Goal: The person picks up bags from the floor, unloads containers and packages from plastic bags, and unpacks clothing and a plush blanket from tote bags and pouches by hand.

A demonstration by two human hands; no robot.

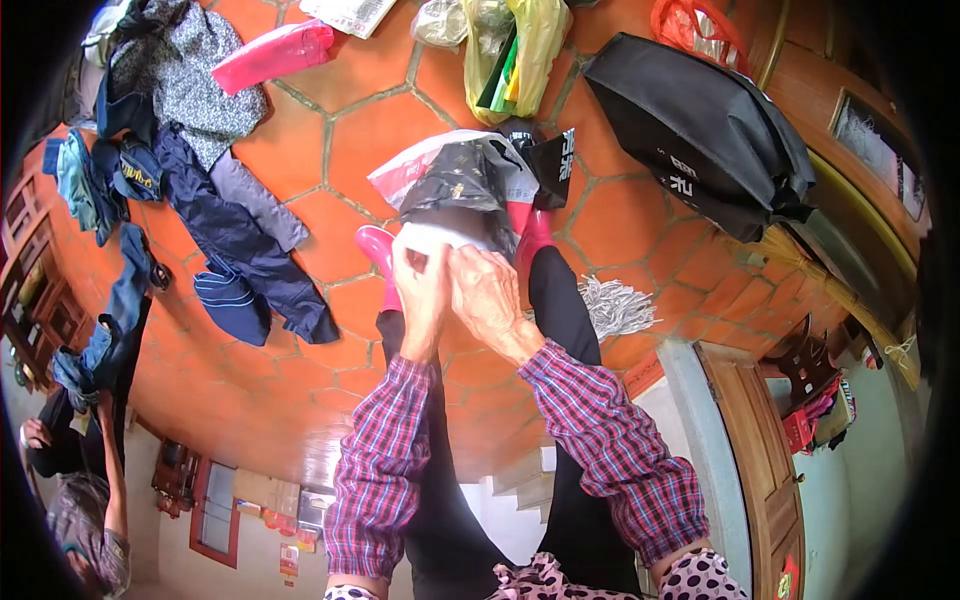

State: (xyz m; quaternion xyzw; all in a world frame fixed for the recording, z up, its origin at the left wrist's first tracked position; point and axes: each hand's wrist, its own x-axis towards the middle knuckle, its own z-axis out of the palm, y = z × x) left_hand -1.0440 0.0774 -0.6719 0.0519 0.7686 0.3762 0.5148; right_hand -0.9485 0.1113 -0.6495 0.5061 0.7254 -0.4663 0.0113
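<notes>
In the middle of the head view, a plastic bag (pixel 455 180) hangs in front of my legs, dark with gold specks and with white and pink parts. My left hand (pixel 425 285) is closed on the bag's near white edge, thumb and forefinger pinched. Right beside it, my right hand (pixel 487 295) has its fingers curled on the same edge. What lies inside the bag is hidden. A black piece with white lettering (pixel 553 170) shows at the bag's right side. Pink boots (pixel 376 250) are on my feet.
Clothes (pixel 225 230) lie heaped on the tiled floor at left, where another person (pixel 95 500) handles denim. A pink bag (pixel 275 58), yellow bag (pixel 540 55) and large black bag (pixel 700 130) lie ahead. A grey mop head (pixel 618 307) is at right.
</notes>
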